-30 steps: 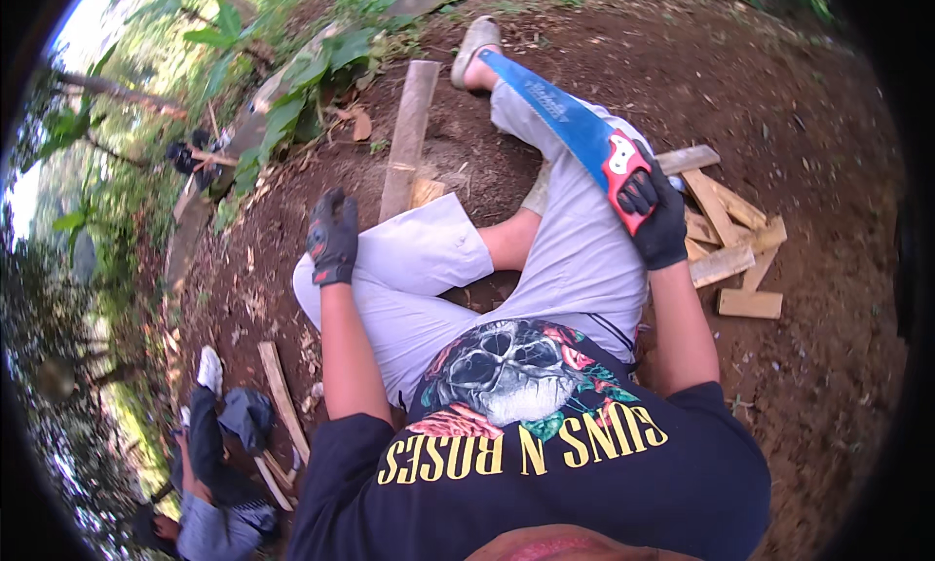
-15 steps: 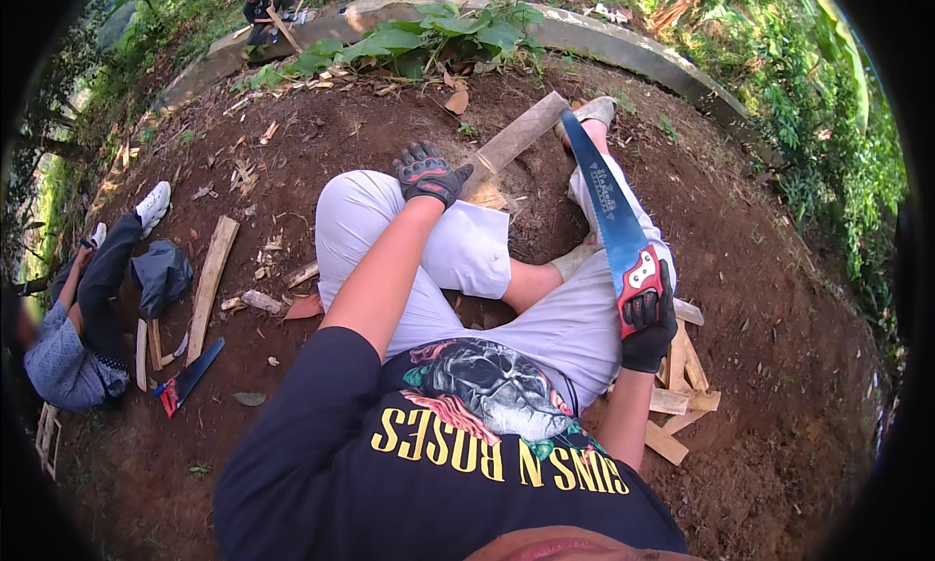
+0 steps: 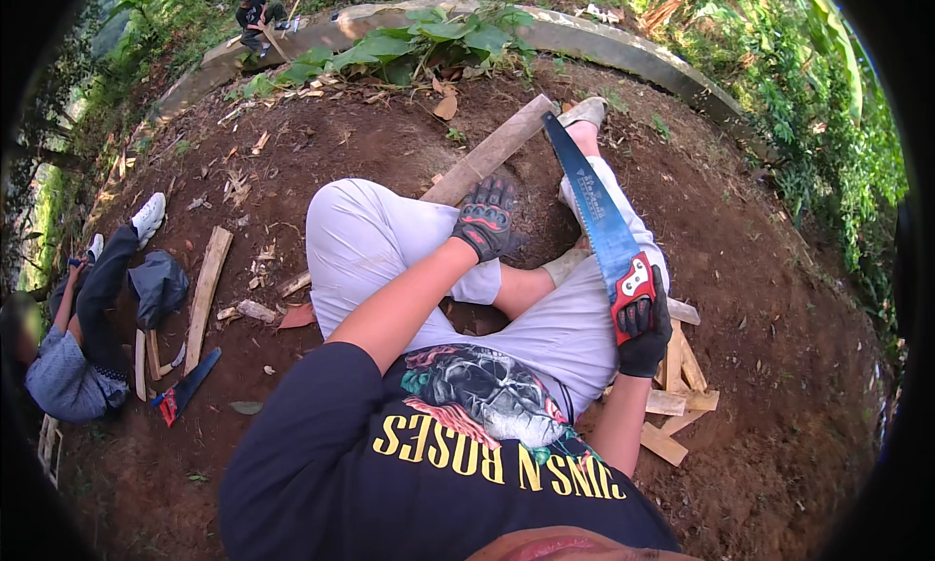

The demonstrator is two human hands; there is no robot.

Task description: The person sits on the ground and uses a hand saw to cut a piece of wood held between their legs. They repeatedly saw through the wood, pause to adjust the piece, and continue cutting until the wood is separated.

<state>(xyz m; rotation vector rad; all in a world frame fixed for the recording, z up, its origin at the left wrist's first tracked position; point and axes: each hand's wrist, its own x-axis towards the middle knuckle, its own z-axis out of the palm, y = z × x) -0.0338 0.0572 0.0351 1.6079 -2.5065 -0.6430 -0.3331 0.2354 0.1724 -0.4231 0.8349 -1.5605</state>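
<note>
My right hand (image 3: 645, 339), in a black glove, is wrapped round the red handle of a hand saw (image 3: 600, 210). The saw's long blue blade points away from me, its tip near my far shoe and the far end of a wooden plank (image 3: 502, 144). That plank lies on a slant over the dirt between my legs, its near end hidden behind my left knee and hand. My left hand (image 3: 487, 220), gloved in black with red trim, is stretched out with its fingers extended close to the plank. Whether it touches the wood I cannot tell.
Cut wood pieces (image 3: 679, 391) lie piled by my right hip. To the left are a long board (image 3: 207, 288), another hand saw (image 3: 190, 384) and a seated person (image 3: 73, 361). Another person (image 3: 255, 20) sits by the low concrete kerb (image 3: 623, 47) at the back.
My left hand has moved right and nearer to me, off the near end of the plank. The saw has shifted slightly left, still in my right hand.
</note>
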